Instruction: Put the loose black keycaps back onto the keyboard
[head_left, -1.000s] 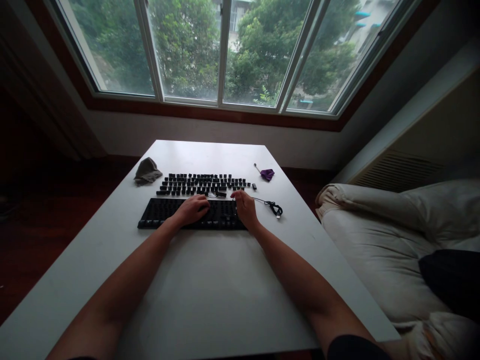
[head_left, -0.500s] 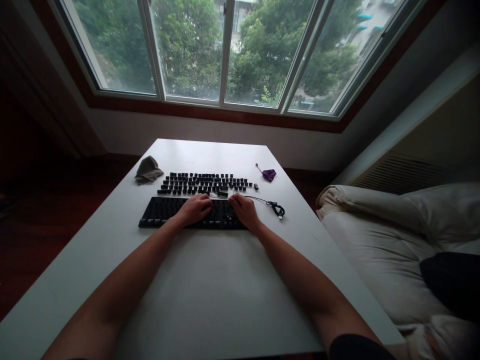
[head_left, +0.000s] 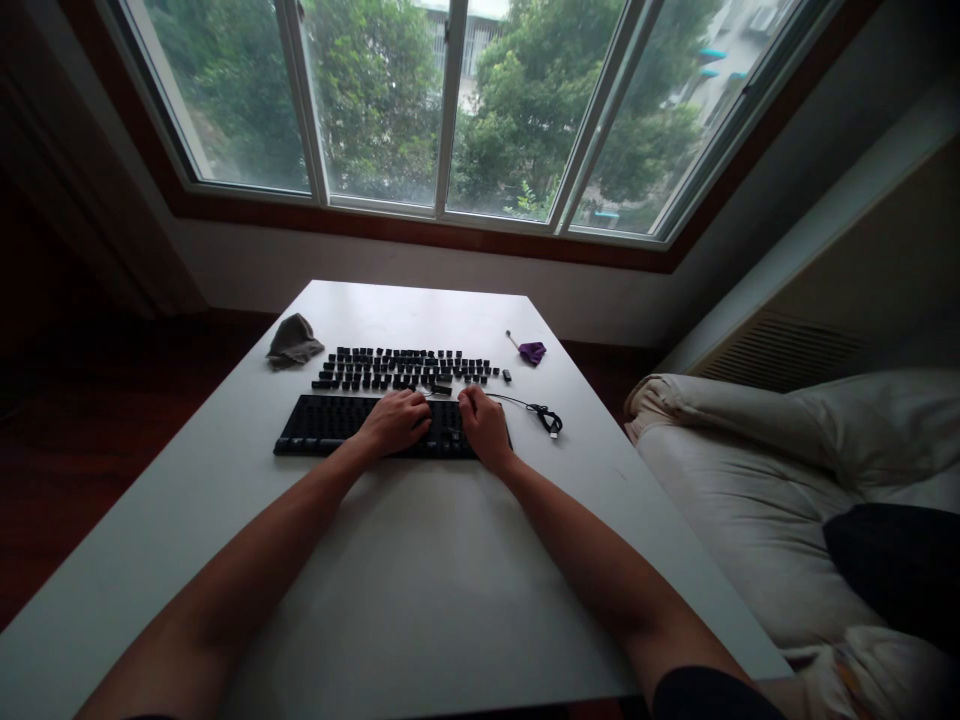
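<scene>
A black keyboard [head_left: 319, 425] lies across the white table [head_left: 420, 560], its upper-left area without keycaps and a row of keycaps along its near edge. My left hand [head_left: 397, 420] rests on the middle of it, fingers bent together over the far edge. Over the keyboard's right part, my right hand [head_left: 484, 425] is closed in a pinch; whatever is between the fingertips is too small to make out. Loose black keycaps [head_left: 405, 368] stand in rows just beyond the keyboard. Both hands hide part of the keys.
A grey cloth [head_left: 294, 342] lies at the table's far left. At the far right are a purple cloth [head_left: 532, 352] and a small brush-like stick [head_left: 511, 338]. A coiled black cable [head_left: 546, 418] lies right of the keyboard. A pale sofa [head_left: 735, 480] stands alongside; windows face me.
The view has shifted slightly. My left hand has moved a little nearer over the keyboard, and my right hand's fingers have drawn in closer together. The keycap rows look the same.
</scene>
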